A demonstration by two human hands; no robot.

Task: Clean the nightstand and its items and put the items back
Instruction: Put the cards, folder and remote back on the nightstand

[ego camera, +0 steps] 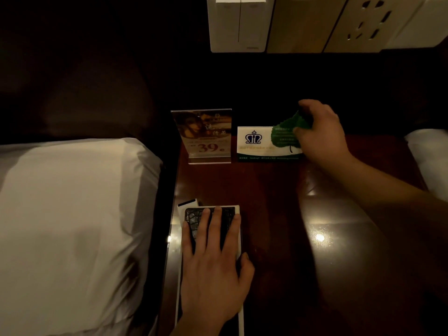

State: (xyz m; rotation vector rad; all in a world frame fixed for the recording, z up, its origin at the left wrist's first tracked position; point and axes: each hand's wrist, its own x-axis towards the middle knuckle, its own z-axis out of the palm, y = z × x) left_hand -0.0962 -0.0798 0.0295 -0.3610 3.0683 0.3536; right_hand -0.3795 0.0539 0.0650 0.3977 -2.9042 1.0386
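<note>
The dark red wooden nightstand (274,204) fills the middle of the view. At its back stand a clear acrylic sign holder (204,137) with a "39" advert and, right of it, a white tent card (261,144) with a green leaf. My right hand (320,134) pinches the leaf's top edge between thumb and fingers. At the front left lies a dark textured pad (191,219) on a white tray-like sheet (240,287). My left hand (215,265) lies flat on the pad, its fingers straight.
A white pillow (72,226) on the bed borders the nightstand's left edge. Another white pillow corner (429,156) shows at the right. Wall switches (238,23) and a socket (368,23) sit above the dark headboard panel.
</note>
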